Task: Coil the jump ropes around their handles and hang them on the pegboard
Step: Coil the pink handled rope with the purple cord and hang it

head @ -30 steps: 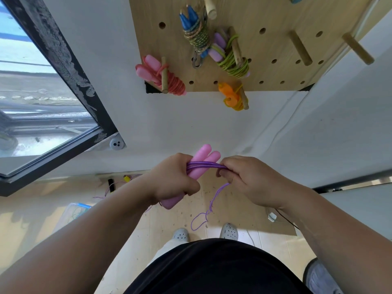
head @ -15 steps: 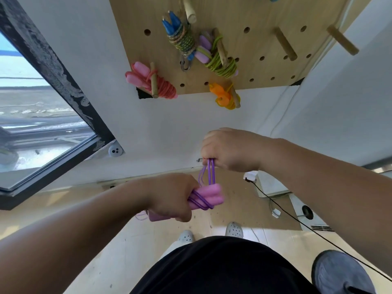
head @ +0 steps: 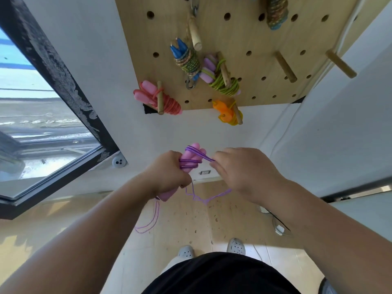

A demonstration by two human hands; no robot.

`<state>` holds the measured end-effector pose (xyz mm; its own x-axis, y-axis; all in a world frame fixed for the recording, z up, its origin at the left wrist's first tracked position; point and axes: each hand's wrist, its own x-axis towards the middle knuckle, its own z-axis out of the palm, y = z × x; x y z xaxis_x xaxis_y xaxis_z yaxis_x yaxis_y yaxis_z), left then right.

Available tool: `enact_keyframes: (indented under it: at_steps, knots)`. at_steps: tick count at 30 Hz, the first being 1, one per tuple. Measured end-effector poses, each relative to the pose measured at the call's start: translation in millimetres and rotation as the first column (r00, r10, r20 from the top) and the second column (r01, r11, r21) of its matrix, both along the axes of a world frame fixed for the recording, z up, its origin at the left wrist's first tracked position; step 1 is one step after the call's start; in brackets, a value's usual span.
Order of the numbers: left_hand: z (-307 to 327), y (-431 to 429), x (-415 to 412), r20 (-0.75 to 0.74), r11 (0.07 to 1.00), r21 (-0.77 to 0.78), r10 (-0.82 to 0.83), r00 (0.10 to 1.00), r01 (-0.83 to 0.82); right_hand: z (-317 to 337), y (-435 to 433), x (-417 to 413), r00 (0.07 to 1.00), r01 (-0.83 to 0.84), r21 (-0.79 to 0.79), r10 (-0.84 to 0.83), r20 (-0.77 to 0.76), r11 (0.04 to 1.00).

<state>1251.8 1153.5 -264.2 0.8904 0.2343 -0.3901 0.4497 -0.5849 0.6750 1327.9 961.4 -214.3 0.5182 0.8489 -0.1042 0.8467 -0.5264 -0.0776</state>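
Jump rope handles [head: 191, 155], pink, gripped together in left hand [head: 168, 177], below bottom edge of pegboard [head: 239, 32]; purple cord [head: 188, 161] partly wound, pinched taut by right hand [head: 244, 172], rest hanging loose.

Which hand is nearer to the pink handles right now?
Left. The left hand grips the pink handles; the right hand is beside them to the right, pinching the purple cord.
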Motion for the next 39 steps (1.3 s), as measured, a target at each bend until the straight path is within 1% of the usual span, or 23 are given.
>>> enact_keyframes:
  at_steps: [2,3,5,7,9,10,11,13,14,16,18,20,21,23,25,27,28,29,31,33,36,38,39]
  knots:
    - [12,-11,-9,0.045,0.965,-0.256,0.072,0.996,-0.058,-8,-13,4,0.999,0.036,0.062,-0.038,0.03,0.997]
    - [17,-17,-13,0.051,0.931,-0.359,0.091,0.995,-0.067,-11,-19,4,0.998,0.061,0.074,-0.061,0.005,0.995]
    - [26,-24,-17,0.037,0.851,-0.521,0.097,0.995,-0.064,-18,-31,3,0.985,0.131,0.066,-0.123,-0.119,0.989]
    - [34,-29,-19,0.032,0.794,-0.608,0.034,0.999,-0.007,-21,-39,-3,0.966,0.162,0.098,-0.137,-0.22,0.982]
    - [42,-34,-20,0.059,0.751,-0.656,-0.054,0.997,0.079,-21,-42,-9,0.973,0.117,0.145,-0.085,-0.212,0.983]
    - [46,-37,-21,0.078,0.744,-0.654,-0.109,0.991,0.134,-21,-43,-9,0.977,0.09,0.135,-0.062,-0.204,0.987]
    - [50,-39,-21,0.095,0.749,-0.632,-0.181,0.979,0.2,-21,-43,-8,0.981,0.059,0.136,-0.032,-0.194,0.989]
    - [54,-45,-21,0.099,0.764,-0.529,-0.376,0.921,0.369,-18,-39,-2,0.968,-0.006,0.085,0.027,-0.251,0.996]
    - [55,-49,-21,0.067,0.766,-0.446,-0.488,0.87,0.464,-16,-35,4,0.964,-0.083,0.041,0.091,-0.251,0.996]
    - [50,-58,-22,-0.081,0.748,-0.248,-0.649,0.757,0.615,-11,-26,18,0.961,-0.222,-0.07,0.206,-0.186,0.973]
    - [39,-62,-18,-0.235,0.708,-0.033,-0.692,0.683,0.706,-5,-18,31,0.954,-0.289,-0.153,0.27,-0.131,0.945]
    - [29,-61,-10,-0.349,0.657,0.165,-0.659,0.666,0.736,1,-6,32,0.955,-0.295,-0.201,0.296,-0.027,0.934]
    - [24,-59,-5,-0.385,0.639,0.23,-0.634,0.671,0.734,3,-1,30,0.954,-0.291,-0.212,0.299,0.006,0.933]
    - [9,-53,2,-0.427,0.625,0.306,-0.583,0.691,0.718,4,9,20,0.964,-0.259,-0.224,0.264,-0.007,0.939]
    - [-5,-46,8,-0.454,0.653,0.346,-0.512,0.729,0.674,4,15,9,0.977,-0.213,-0.265,0.214,-0.027,0.94]
    - [-14,-35,13,-0.415,0.737,0.353,-0.43,0.802,0.577,2,13,1,0.979,-0.203,-0.253,0.2,-0.035,0.946]
    - [-16,-31,16,-0.366,0.798,0.332,-0.383,0.848,0.503,1,10,-3,0.982,-0.187,-0.228,0.184,-0.037,0.955]
    - [-16,-27,20,-0.299,0.849,0.312,-0.338,0.892,0.426,-1,5,-6,0.987,-0.163,-0.165,0.159,-0.04,0.973]
    - [-9,-22,23,-0.175,0.942,0.22,-0.217,0.96,0.253,-8,-9,-8,0.994,-0.082,-0.012,0.081,-0.074,0.997]
    - [0,-24,20,-0.056,0.992,0.058,-0.107,0.993,0.111,-14,-24,-7,0.989,0.03,0.203,0.0,-0.146,0.979]
    - [13,-29,10,0.032,0.986,-0.166,-0.009,0.999,0.014,-17,-45,-7,0.962,0.183,0.446,-0.066,-0.264,0.876]
    - [21,-32,5,0.064,0.961,-0.275,-0.002,0.998,0.019,-13,-51,-9,0.89,0.334,0.523,-0.079,-0.45,0.784]
    - [24,-34,3,0.072,0.947,-0.322,-0.002,0.997,0.025,-10,-52,-10,0.841,0.408,0.525,-0.084,-0.534,0.747]
